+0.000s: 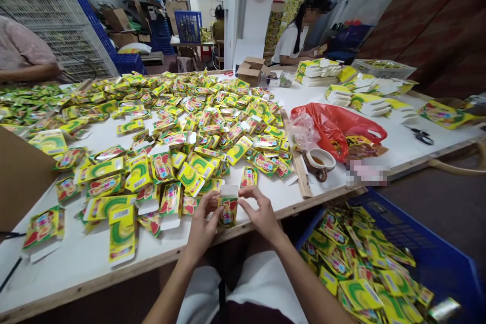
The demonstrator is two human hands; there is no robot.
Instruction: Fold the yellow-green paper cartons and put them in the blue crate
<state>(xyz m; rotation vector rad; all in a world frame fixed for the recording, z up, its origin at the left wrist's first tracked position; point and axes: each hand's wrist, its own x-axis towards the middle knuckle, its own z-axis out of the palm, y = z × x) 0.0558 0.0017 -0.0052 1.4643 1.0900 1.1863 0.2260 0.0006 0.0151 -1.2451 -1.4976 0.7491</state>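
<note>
At the table's front edge I hold a small yellow, green and red carton point(228, 212) upright, its white end flap standing open at the top. My left hand point(207, 217) grips the carton's left side between thumb and fingers. On the other side, my right hand point(260, 210) pinches the upper right edge by the flap. Just behind my hands lies a big heap of similar small cartons point(201, 162), some with white flaps open. One carton point(122, 235) lies apart at the front left of the heap.
A blue crate point(436, 258) full of cartons stands low at my right. A wooden strip point(299, 172) borders the heap. Beyond it are a red plastic bag point(341, 124), a cup point(321, 159), scissors point(421, 135) and stacked flat cartons point(319, 72). A co-worker point(296, 35) sits at the far side.
</note>
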